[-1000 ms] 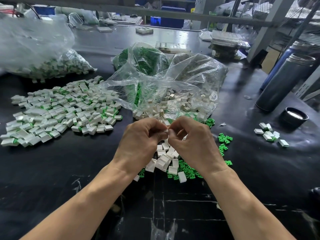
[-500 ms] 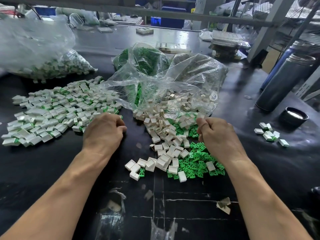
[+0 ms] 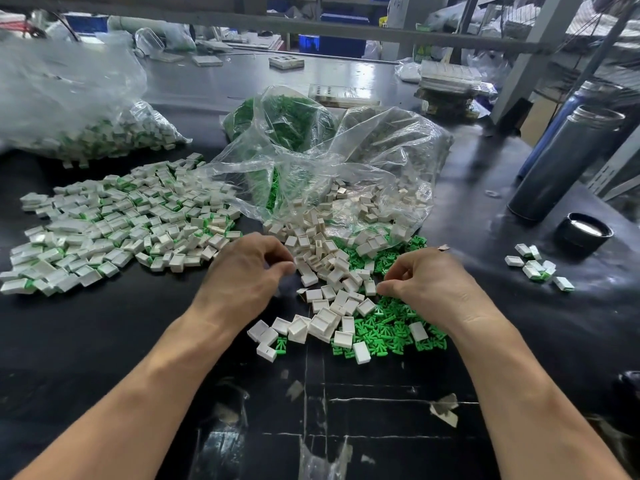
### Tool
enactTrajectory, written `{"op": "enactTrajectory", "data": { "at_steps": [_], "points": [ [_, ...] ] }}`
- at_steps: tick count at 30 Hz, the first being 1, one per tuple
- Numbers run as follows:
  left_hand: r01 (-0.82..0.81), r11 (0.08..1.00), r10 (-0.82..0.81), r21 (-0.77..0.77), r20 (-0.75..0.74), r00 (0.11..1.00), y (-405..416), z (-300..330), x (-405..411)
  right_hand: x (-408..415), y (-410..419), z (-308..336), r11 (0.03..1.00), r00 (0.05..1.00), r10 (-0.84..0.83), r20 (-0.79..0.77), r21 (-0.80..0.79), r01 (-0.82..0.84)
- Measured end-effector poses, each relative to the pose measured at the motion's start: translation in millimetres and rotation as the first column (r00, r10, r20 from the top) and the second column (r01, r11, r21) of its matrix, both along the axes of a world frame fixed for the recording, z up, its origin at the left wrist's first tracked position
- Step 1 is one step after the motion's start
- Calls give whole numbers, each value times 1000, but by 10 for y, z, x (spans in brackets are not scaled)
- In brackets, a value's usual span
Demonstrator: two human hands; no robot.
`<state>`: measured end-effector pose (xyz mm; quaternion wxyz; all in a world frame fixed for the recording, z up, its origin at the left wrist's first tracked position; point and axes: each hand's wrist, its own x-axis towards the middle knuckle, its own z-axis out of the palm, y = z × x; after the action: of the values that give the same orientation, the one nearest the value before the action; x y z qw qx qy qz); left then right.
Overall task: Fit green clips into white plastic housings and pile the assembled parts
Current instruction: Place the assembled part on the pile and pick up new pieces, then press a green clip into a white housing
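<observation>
On the dark bench [image 3: 104, 341], both hands curl over loose parts. Left hand [image 3: 242, 271] reaches white housings [image 3: 325, 271]; right hand [image 3: 426, 282] pinches among green clips [image 3: 388, 327]; contents unclear.

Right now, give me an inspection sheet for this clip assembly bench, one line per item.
Surface: black worktable, scuffed, with scraps of tape.
Job's things: loose white housings and green clips mid-table; assembled parts pile to the left; clear bags of stock behind.
Clutter: steel flask, black lid, small cluster of parts far right.
Hands: left hand and right hand curled over the housings; grasp unclear.
Cables: nothing seen.
Surroundings: shelving, blue bins.
</observation>
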<state>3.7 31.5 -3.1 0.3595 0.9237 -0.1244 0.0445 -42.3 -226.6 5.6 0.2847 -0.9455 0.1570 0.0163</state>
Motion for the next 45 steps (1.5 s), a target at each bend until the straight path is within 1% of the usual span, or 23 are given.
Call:
{"op": "enactTrajectory", "data": {
  "at_steps": [6,11,14,18,26,30,34,35,37,39,40,42,43,45],
  "points": [
    [75,997,-74,16,-43,996,-110,-39,-96,-8,71,23,998,1000,29,-8,-63,-30],
    [200,980,-199,-9,-170,965,-93,9,-104,-14,84,15,998,999,47,6,-52,-47],
    [209,978,-199,25,-206,958,-109,27,-98,-17,88,14,999,999,36,20,-23,-35],
    [200,979,-188,33,-220,957,-118,21,-89,-19,86,7,1000,999,23,33,11,-24],
    [202,979,-186,43,-239,953,-100,18,-86,-29,113,30,998,999,47,11,-37,-47],
    [208,978,-199,14,-231,952,-108,18,-110,-43,127,52,997,998,58,9,-56,-58],
    [164,986,-169,-41,-205,964,-103,34,-113,-51,138,65,997,998,64,16,-45,-64],
    [155,985,-167,-73,-202,965,-103,52,-113,-51,140,65,997,998,64,21,-44,-63],
    [142,968,-186,-205,-214,959,-113,93,-126,-47,138,55,998,997,61,42,-33,-59],
    [121,927,-215,-355,-239,947,-126,130,-149,-36,132,38,999,995,44,88,20,-46],
    [112,908,-225,-404,-244,943,-129,146,-158,-34,135,31,997,991,31,128,71,-40],
    [100,878,-236,-468,-242,941,-132,162,-166,-28,161,25,973,972,-13,236,228,-42],
    [95,863,-241,-496,-239,941,-130,162,-164,-22,182,26,943,957,-46,286,328,-53],
    [92,836,-250,-542,-226,941,-124,152,-153,-25,241,45,846,934,-98,345,523,-105]
  ]
}}
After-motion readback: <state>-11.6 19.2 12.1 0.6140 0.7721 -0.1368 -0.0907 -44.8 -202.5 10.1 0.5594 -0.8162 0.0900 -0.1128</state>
